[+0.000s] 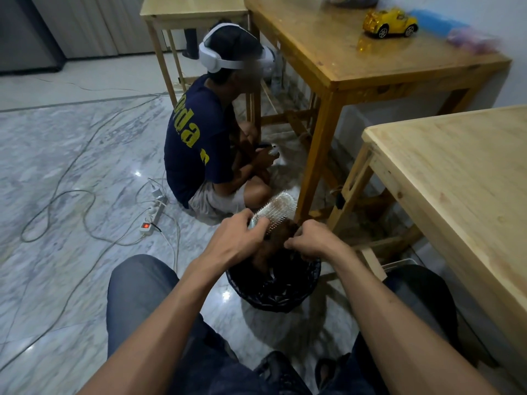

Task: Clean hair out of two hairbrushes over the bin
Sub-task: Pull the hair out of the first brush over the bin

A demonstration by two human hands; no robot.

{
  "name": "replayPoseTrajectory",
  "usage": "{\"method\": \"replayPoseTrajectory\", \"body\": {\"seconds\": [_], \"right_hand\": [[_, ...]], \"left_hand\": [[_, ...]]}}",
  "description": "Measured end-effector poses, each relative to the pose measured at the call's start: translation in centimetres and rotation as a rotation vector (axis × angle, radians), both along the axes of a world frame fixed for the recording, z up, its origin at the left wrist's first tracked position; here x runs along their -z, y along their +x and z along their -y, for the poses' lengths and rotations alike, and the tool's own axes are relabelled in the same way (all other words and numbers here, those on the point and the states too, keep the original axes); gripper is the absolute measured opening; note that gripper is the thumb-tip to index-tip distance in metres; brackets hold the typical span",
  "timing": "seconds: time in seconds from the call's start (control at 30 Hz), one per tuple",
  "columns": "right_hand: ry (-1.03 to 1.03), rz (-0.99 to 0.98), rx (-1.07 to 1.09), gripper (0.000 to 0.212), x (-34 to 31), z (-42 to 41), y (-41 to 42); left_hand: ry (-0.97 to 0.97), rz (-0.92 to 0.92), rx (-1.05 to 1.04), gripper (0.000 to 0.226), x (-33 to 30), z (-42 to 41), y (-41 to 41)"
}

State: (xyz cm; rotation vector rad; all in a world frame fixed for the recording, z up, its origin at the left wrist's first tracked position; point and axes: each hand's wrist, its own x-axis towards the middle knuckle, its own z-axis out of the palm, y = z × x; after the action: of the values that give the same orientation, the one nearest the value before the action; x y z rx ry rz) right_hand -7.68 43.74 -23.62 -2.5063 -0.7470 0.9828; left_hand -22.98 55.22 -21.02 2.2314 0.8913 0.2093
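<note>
Marble floor (57, 155), wood tables at rt. L hand (232, 238) curled round brush (278, 209), held tilted above bin (273, 283). R hand (312, 242) pinching brown hair (281, 233) at bristles.

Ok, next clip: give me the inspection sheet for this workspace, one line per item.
Surface: marble floor; no worktop in use.
Job's things: hairbrush held above black-lined bin; brown hair clump hanging from its bristles; second brush not seen.
Clutter: yellow toy car on wooden table.
Hands: left hand grips the brush; right hand pinches the hair.
Cables: power strip and loose leads on the floor.
Surroundings: seated person with headset; pale table on the right.
</note>
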Motion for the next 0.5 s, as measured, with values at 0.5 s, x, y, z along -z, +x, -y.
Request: {"method": "replayPoseTrajectory", "body": {"seconds": [0.5], "right_hand": [[0.720, -0.500, 0.392, 0.008, 0.5, 1.4, 1.0]], "left_hand": [[-0.253, 0.064, -0.226, 0.022, 0.5, -1.9, -0.9]]}}
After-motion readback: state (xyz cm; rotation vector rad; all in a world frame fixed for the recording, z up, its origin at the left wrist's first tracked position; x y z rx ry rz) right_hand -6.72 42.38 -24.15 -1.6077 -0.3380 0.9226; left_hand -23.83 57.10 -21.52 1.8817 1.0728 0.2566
